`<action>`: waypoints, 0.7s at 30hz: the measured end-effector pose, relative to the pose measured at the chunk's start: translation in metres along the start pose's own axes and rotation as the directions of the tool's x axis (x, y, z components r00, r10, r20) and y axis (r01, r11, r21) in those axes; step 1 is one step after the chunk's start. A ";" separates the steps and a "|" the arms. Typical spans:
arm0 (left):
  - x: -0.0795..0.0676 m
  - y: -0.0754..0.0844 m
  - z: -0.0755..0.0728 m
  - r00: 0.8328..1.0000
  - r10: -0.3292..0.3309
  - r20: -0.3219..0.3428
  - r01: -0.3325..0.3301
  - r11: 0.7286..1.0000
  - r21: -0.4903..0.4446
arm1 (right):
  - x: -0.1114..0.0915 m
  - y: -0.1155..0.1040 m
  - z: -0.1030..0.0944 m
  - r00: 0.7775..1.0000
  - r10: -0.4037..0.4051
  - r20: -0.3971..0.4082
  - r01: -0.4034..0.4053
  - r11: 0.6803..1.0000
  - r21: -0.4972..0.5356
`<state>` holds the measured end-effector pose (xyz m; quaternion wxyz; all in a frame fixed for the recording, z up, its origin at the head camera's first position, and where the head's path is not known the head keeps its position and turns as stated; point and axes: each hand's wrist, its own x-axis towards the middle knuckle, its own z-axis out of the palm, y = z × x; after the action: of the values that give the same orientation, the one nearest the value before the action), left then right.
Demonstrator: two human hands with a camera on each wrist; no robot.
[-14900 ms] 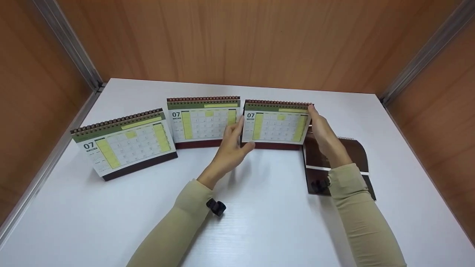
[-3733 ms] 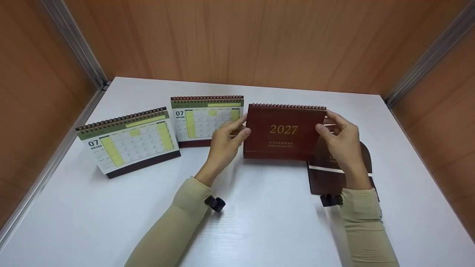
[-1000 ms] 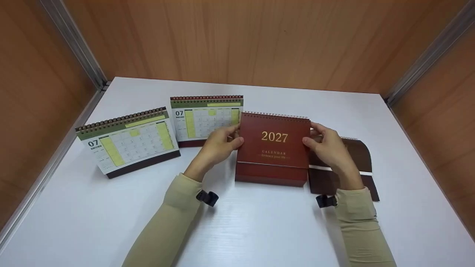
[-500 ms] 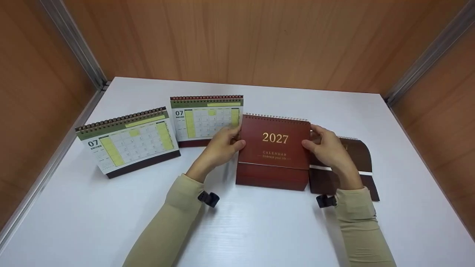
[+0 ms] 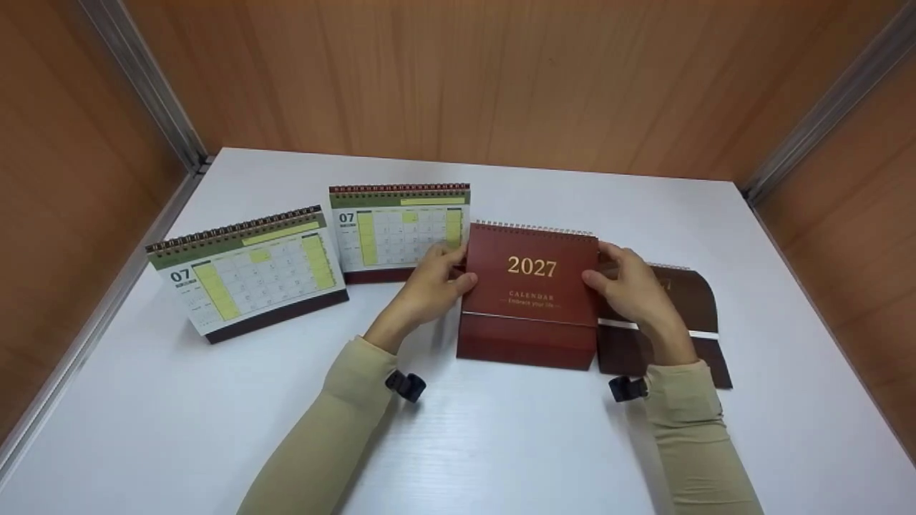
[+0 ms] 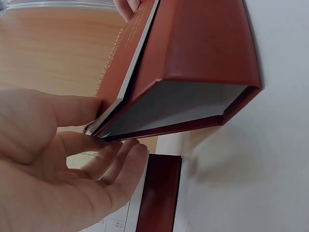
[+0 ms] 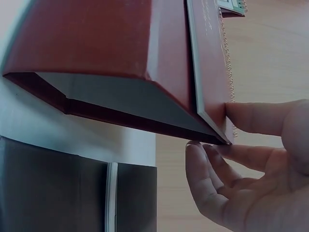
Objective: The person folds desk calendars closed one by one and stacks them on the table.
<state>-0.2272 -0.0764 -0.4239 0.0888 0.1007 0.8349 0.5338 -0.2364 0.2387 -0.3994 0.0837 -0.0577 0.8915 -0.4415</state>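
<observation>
A red desk calendar (image 5: pixel 531 290) with "2027" in gold on its cover is held between both hands, tilted back on its folded stand. My left hand (image 5: pixel 429 286) pinches its left edge, thumb on the cover and fingers behind. On the opposite edge my right hand (image 5: pixel 633 286) does the same. Both wrist views show the hollow stand (image 6: pixel 207 43) from its open ends, with the thumbs at the spiral-bound top. Behind the left hand a second desk calendar (image 5: pixel 401 229) stands turned to page 07. A brown desk calendar (image 5: pixel 694 300) lies beside the right hand, partly hidden by it.
Further left, another desk calendar (image 5: pixel 250 279) with a dark base stands angled, also on page 07. Everything rests on a white table (image 5: pixel 458 443), enclosed by wood panels (image 5: pixel 458 79) at the back and sides.
The calendar in both hands earlier stood upright on page 07, then showed its red cover. It has since come nearer and tilted back. Over the last half second it has barely shifted.
</observation>
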 end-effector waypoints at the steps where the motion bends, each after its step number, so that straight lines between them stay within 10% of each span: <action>1: 0.000 -0.001 0.000 1.000 0.003 0.000 -0.003 1.000 -0.002 | 0.001 0.000 0.000 1.000 0.003 0.001 -0.003 1.000 0.003; 21: 0.004 -0.006 0.005 1.000 0.012 -0.016 -0.012 1.000 0.019 | 0.006 0.005 0.007 0.999 0.044 0.000 -0.044 0.999 0.008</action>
<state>-0.2303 -0.0739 -0.4316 0.0781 0.1023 0.8399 0.5272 -0.2409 0.2354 -0.4082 0.0933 -0.0377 0.8909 -0.4429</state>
